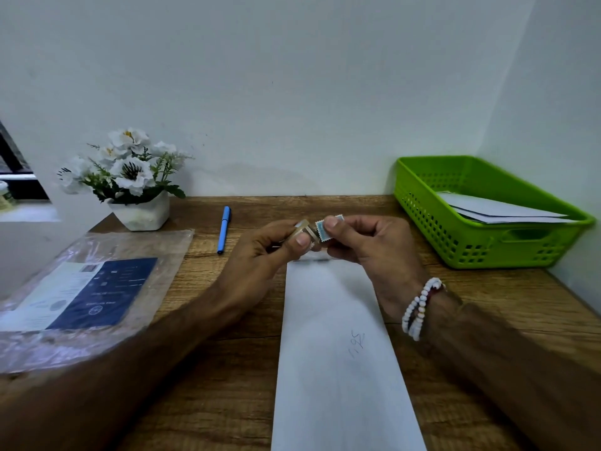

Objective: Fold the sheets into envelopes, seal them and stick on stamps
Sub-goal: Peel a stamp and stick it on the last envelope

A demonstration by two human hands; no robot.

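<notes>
A long white folded envelope (338,346) lies lengthwise on the wooden table (234,369), with faint pencil writing on it. Above its far end both hands meet. My left hand (260,249) pinches a small pale stamp piece (305,230) between thumb and fingers. My right hand (364,242) pinches a blue stamp (323,230) with toothed edges, thumb on top. The two stamp pieces touch each other. A bead bracelet is on my right wrist.
A green plastic basket (455,236) holding white envelopes stands at the back right. A blue pen (224,230) lies behind my left hand. A clear plastic bag with a dark blue card (97,294) lies at the left; a white flower pot (140,209) stands behind it.
</notes>
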